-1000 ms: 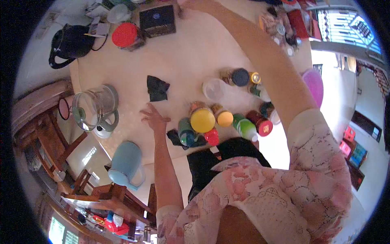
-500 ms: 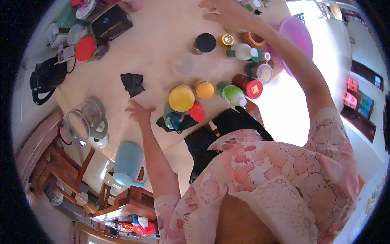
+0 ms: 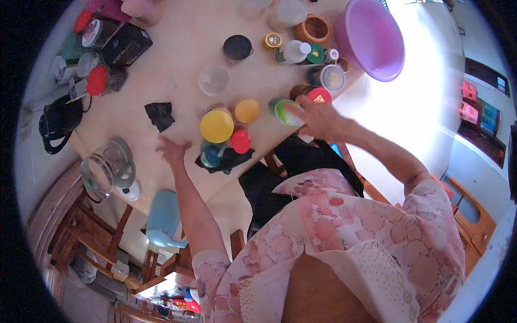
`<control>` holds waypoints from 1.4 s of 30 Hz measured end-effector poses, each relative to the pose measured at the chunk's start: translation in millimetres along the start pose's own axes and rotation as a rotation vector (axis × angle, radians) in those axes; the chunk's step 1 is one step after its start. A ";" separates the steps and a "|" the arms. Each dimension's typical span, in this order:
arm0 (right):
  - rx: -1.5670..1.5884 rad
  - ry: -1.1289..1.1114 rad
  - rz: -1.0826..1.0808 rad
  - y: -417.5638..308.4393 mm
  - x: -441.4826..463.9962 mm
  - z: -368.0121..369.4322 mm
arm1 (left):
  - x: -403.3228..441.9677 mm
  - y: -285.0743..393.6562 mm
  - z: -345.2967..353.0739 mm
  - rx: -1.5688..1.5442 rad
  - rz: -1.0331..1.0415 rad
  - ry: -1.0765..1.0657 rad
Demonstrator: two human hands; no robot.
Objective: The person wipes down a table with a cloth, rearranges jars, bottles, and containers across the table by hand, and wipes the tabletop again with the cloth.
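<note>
My right hand (image 3: 322, 119) is over the capped end of a small green-and-white bottle (image 3: 284, 111), fingers apart around it and hiding its cap. My left hand (image 3: 173, 149) is open just above the table, empty, below a crumpled black cloth (image 3: 160, 116). Between my hands stand a yellow-lidded jar (image 3: 217, 125), an orange-lidded jar (image 3: 247, 111), a red-lidded jar (image 3: 240, 140) and a teal bottle (image 3: 211, 155), the teal one on a black cloth (image 3: 231, 160). A dark jar with a red lid (image 3: 320, 97) is beside my right fingers.
A purple basin (image 3: 371, 40) sits at the right edge. Near it are a white bottle (image 3: 295, 51), a woven bowl (image 3: 312, 29) and a grey-lidded jar (image 3: 332, 78). A glass pitcher (image 3: 116, 161), a black kettle (image 3: 59, 116) and a black box (image 3: 126, 44) are at left.
My right hand has come from the far side of the table toward me, down to the green-and-white bottle. My left hand stays near the black cloth. The whole view has shifted slightly.
</note>
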State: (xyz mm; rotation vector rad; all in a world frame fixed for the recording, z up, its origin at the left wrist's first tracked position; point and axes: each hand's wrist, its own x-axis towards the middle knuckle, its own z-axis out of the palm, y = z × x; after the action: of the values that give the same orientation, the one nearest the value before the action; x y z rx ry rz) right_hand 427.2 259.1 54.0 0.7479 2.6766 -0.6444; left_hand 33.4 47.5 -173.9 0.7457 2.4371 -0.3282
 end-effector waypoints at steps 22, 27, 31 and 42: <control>0.088 0.200 0.170 -14.1 -0.7 -67.5 | -23.4 21.3 -28.1 -0.008 -0.057 -0.038; 0.134 0.438 0.103 -19.6 17.5 -172.9 | -21.3 21.9 -29.2 -0.011 -0.114 -0.021; 0.001 0.448 0.177 -44.7 74.9 -231.7 | -27.8 29.4 -38.7 -0.076 -0.147 -0.040; -0.144 0.663 -0.104 19.7 345.4 -167.5 | -22.9 27.5 -34.0 0.165 -0.069 -0.064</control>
State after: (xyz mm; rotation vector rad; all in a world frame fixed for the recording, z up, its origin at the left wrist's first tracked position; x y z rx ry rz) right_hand 128.0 500.3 58.7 0.9096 3.3320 -0.2383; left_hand 49.8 72.8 -134.8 0.7097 2.3995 -0.5775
